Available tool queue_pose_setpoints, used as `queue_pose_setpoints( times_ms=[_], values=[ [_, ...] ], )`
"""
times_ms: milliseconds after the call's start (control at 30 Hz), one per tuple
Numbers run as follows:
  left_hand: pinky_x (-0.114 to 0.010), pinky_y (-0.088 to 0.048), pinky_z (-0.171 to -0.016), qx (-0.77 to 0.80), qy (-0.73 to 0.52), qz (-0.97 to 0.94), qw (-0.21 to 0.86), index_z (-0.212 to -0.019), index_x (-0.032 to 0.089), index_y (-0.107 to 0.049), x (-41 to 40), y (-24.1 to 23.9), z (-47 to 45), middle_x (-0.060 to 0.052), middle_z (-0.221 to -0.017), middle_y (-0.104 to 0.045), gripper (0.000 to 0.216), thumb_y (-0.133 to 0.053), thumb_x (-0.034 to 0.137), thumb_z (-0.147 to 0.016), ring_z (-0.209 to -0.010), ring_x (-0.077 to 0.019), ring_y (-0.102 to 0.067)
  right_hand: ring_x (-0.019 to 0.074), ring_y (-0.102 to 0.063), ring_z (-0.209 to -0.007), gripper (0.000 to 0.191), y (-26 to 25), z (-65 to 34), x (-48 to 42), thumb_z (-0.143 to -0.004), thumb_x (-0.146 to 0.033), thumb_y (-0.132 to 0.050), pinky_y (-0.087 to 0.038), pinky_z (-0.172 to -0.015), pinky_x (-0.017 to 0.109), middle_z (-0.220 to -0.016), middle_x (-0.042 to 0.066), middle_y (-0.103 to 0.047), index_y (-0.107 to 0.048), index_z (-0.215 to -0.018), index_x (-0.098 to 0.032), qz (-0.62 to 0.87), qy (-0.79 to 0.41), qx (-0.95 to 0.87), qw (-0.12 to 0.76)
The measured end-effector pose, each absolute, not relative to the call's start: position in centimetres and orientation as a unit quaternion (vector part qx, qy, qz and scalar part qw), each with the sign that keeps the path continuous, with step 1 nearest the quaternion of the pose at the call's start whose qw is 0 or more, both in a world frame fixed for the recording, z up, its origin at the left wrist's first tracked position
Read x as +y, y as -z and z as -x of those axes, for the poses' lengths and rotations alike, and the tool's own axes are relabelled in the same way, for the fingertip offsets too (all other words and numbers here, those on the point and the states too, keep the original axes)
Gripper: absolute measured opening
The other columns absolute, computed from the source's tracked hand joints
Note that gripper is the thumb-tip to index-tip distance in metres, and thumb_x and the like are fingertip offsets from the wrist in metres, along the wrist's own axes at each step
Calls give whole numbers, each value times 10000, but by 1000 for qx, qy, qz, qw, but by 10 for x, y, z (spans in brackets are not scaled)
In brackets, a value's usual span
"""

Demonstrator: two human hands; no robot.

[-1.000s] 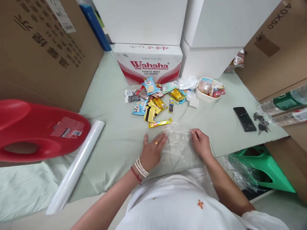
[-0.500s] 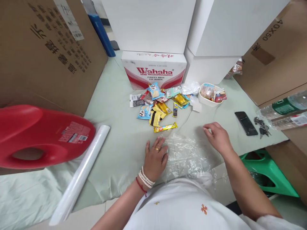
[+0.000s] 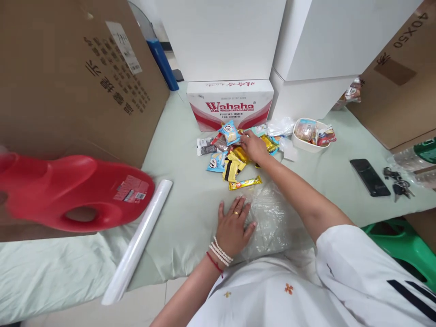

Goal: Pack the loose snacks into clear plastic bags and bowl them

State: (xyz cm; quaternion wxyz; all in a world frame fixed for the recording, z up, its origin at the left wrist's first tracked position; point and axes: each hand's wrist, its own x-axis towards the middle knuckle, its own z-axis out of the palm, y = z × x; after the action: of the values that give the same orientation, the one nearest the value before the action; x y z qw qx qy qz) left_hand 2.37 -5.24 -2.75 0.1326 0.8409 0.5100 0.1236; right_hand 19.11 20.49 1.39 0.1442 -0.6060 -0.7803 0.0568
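Observation:
My left hand (image 3: 233,229) lies flat on the green cloth with its fingers spread, its thumb side against a clear plastic bag (image 3: 269,222). Farther out, my right hand (image 3: 254,146) is down in a heap of wrapped snacks. Its fingers are bent and close together, and whatever they pinch is hidden. Just left of its fingertips is a blue snack packet (image 3: 230,132). Gold packets (image 3: 270,144) show on its other side. Nearer me in the heap are another blue packet (image 3: 217,161), yellow packets (image 3: 231,169) and a slim yellow stick pack (image 3: 245,183).
A Wahaha carton (image 3: 231,106) stands behind the heap, below white boxes. To the right are a white bowl (image 3: 308,145) of snacks, a phone (image 3: 369,177), and keys (image 3: 402,188). At left lie a red jug (image 3: 78,193) and a white roll (image 3: 138,243).
My right hand has moved forward and left from beside the plastic bag into the snack heap. My left hand stays flat by the bag. The view has shifted slightly.

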Motion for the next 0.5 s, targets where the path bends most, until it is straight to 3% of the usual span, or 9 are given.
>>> queue_pose_setpoints(
  times_ms=[167,300,400,500],
  values=[
    [-684,-141,-1260,507,-125,-844,126,-1499,239,-515,-52,29,-24,-126,-1645,-429,527,-478,456,-1021,-1534,-302,-383,275,-595,-953,235,-13,-232,216,-976,-268,-448,-442,-836,363,-1048,124,-693,-664,-1012,-183,686,-87,-670,269],
    [-679,-117,-1266,512,-126,-841,126,-1527,251,-485,-52,30,-24,-118,-1666,-392,545,-473,457,-1022,-1542,-299,-368,194,-513,-723,133,-17,-283,198,-901,-307,-524,-404,-693,307,-756,19,-594,-533,-804,-217,696,-183,-579,383],
    [-674,-104,-1271,509,-125,-843,124,-1564,237,-437,-52,30,-24,-135,-1686,-343,621,-504,489,-1001,-1543,-315,-364,143,-412,-593,184,-30,-309,167,-843,-365,-574,-339,-596,268,-627,-45,-473,-479,-763,-229,660,-354,-556,361],
    [-668,-81,-1277,509,-124,-842,130,-1597,197,-381,-52,31,-24,-157,-1678,-347,700,-506,523,-991,-1543,-322,-364,137,-424,-589,222,-52,-314,123,-843,-414,-581,-345,-590,266,-644,-36,-506,-496,-771,-222,613,-430,-587,308]
  ],
)
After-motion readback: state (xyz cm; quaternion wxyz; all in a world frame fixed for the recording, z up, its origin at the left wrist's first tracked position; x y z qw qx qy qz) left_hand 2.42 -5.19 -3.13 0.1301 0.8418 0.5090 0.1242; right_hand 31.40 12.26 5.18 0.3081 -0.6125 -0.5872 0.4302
